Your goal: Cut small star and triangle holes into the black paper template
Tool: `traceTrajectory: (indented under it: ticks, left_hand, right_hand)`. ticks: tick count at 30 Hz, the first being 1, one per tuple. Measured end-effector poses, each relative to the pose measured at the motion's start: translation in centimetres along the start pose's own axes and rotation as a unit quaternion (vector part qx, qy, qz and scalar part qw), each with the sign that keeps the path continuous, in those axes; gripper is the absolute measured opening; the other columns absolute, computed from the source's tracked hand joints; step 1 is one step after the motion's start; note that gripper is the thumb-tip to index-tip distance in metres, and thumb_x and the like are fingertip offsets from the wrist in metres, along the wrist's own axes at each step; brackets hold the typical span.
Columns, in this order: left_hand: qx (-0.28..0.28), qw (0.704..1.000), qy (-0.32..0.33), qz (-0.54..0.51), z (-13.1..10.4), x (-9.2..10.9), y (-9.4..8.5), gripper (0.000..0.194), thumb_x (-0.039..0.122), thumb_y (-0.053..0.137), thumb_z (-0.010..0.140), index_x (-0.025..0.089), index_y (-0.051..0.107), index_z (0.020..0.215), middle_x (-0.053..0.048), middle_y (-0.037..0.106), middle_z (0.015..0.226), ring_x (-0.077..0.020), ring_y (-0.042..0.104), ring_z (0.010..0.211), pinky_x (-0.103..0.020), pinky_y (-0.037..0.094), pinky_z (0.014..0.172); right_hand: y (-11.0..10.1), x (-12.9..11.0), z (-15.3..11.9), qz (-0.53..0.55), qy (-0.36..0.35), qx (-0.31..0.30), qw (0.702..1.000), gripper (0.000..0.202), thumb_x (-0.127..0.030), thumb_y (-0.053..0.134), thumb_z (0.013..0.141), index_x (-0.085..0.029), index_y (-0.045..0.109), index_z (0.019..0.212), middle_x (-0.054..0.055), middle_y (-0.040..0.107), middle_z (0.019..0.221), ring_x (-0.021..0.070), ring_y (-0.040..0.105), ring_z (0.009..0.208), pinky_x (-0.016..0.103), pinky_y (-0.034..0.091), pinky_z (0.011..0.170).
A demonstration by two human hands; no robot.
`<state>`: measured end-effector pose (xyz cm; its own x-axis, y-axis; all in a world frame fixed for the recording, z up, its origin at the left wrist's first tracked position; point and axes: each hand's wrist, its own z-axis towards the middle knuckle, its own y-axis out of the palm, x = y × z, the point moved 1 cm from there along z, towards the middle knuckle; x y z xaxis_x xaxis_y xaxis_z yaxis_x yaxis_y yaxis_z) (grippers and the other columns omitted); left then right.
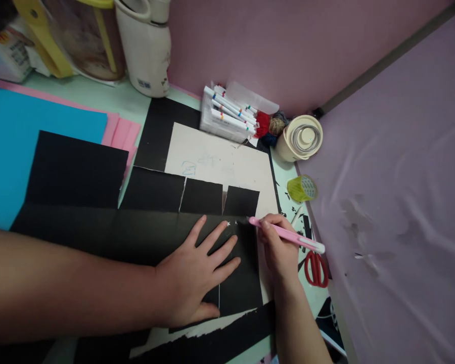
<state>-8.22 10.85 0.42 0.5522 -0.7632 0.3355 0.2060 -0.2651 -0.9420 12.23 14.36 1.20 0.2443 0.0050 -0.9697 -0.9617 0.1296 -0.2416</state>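
A large sheet of black card (94,227) lies across the desk, its far edge slit into several flaps. My left hand (200,268) rests flat on it with fingers spread, holding nothing. In my right hand (278,247) is a slim pink craft knife (288,234), gripped like a pen. Its tip touches or hovers just over the card near the right-hand flap; I cannot tell which. Two small white star shapes show on the card between my left fingertips and the knife tip. Under the card lies a white board (216,156) with faint blue marks.
Behind the board stand a box of white markers (229,114), yarn balls (263,124) and a white bottle (146,53). At right are a cream round container (301,137), a green tape roll (302,188) and red scissors (316,269). Blue paper (7,151) lies at left.
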Motion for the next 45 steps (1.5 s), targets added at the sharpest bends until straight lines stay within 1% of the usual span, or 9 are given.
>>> traceTrajectory:
  ticks: [3, 8, 12, 15, 18, 21, 25, 32, 45]
  left_hand:
    - [-0.008, 1.000, -0.001, -0.004, 0.0, -0.1, 0.0, 0.079, 0.075, 0.051, 0.080, 0.030, 0.044, 0.144, -0.009, 0.030, 0.157, -0.0406, 0.005, 0.147, -0.068, -0.011, 0.110]
    - [-0.001, 0.999, 0.030, -0.026, -0.1, -0.5, 0.2, 0.077, 0.073, 0.042, 0.085, 0.026, 0.042, 0.146, -0.013, 0.029, 0.157, -0.0443, 0.007, 0.146, -0.072, -0.009, 0.108]
    - [-0.001, 0.999, 0.038, -0.021, -0.1, -0.7, 0.5, 0.077, 0.073, 0.037, 0.087, 0.025, 0.041, 0.147, -0.014, 0.027, 0.157, -0.0452, 0.005, 0.146, -0.073, -0.007, 0.107]
    - [-0.003, 0.999, 0.042, -0.014, -0.1, -0.7, 0.5, 0.078, 0.073, 0.036, 0.087, 0.025, 0.040, 0.148, -0.014, 0.026, 0.158, -0.0454, 0.006, 0.146, -0.073, -0.005, 0.108]
    - [-0.007, 0.999, 0.041, -0.009, 0.0, -0.6, 0.4, 0.078, 0.073, 0.035, 0.087, 0.024, 0.040, 0.148, -0.015, 0.025, 0.158, -0.0458, 0.005, 0.145, -0.074, -0.004, 0.108]
    - [-0.018, 0.999, 0.039, -0.005, 0.0, -0.6, 0.1, 0.079, 0.073, 0.036, 0.087, 0.022, 0.039, 0.148, -0.015, 0.024, 0.158, -0.0459, 0.005, 0.145, -0.074, -0.005, 0.108]
    - [-0.019, 0.999, 0.041, -0.010, 0.0, -0.6, -0.1, 0.079, 0.072, 0.037, 0.087, 0.020, 0.040, 0.148, -0.016, 0.021, 0.159, -0.0459, 0.003, 0.145, -0.074, -0.005, 0.108]
    - [-0.024, 0.999, 0.044, -0.017, 0.1, -0.5, -0.2, 0.078, 0.069, 0.041, 0.087, 0.019, 0.041, 0.147, -0.016, 0.022, 0.159, -0.0471, 0.003, 0.145, -0.076, -0.004, 0.107]
    - [-0.045, 0.998, 0.039, -0.022, 0.3, -0.5, -0.2, 0.077, 0.069, 0.039, 0.087, 0.020, 0.041, 0.147, -0.015, 0.021, 0.159, -0.0463, 0.001, 0.146, -0.075, -0.007, 0.107]
  right_hand:
    - [0.0, -0.5, -0.3, 0.009, 0.003, 0.044, 0.999, 0.013, -0.032, 0.067, 0.086, -0.020, 0.062, 0.089, -0.004, 0.051, 0.065, 0.0104, 0.045, 0.058, 0.024, 0.035, 0.055]
    - [-0.1, -1.2, -0.3, -0.012, 0.044, 0.045, 0.998, 0.020, -0.035, 0.072, 0.080, -0.020, 0.064, 0.090, -0.003, 0.054, 0.066, 0.0104, 0.046, 0.058, 0.023, 0.035, 0.052]
    - [0.1, -1.3, -1.0, 0.082, 0.083, 0.070, 0.991, 0.027, -0.038, 0.075, 0.075, -0.020, 0.062, 0.091, -0.006, 0.045, 0.057, 0.0076, 0.036, 0.047, 0.022, 0.026, 0.044]
    - [1.1, -1.7, -2.1, 0.119, 0.101, 0.097, 0.983, 0.027, -0.038, 0.076, 0.072, -0.019, 0.061, 0.085, -0.007, 0.042, 0.055, 0.0074, 0.035, 0.047, 0.022, 0.024, 0.043]
    - [2.5, -2.2, -3.1, 0.069, 0.092, 0.135, 0.984, 0.024, -0.038, 0.073, 0.075, -0.018, 0.059, 0.077, -0.007, 0.043, 0.055, 0.0081, 0.038, 0.047, 0.023, 0.028, 0.045]
    - [3.8, -2.4, -3.5, -0.052, 0.051, 0.185, 0.980, 0.019, -0.035, 0.068, 0.079, -0.019, 0.061, 0.087, -0.004, 0.055, 0.064, 0.0111, 0.049, 0.055, 0.025, 0.040, 0.054]
    - [4.9, -1.8, -3.6, -0.170, 0.013, 0.185, 0.968, 0.017, -0.035, 0.063, 0.083, -0.019, 0.058, 0.077, 0.000, 0.063, 0.072, 0.0160, 0.059, 0.067, 0.028, 0.046, 0.063]
    - [4.8, -0.5, -3.6, -0.206, -0.017, 0.196, 0.959, 0.017, -0.032, 0.062, 0.083, -0.020, 0.058, 0.072, 0.000, 0.062, 0.070, 0.0169, 0.059, 0.068, 0.028, 0.046, 0.063]
    - [4.8, -0.4, -3.6, -0.217, -0.029, 0.190, 0.957, 0.017, -0.032, 0.062, 0.085, -0.019, 0.059, 0.074, 0.000, 0.063, 0.071, 0.0166, 0.060, 0.069, 0.028, 0.046, 0.064]
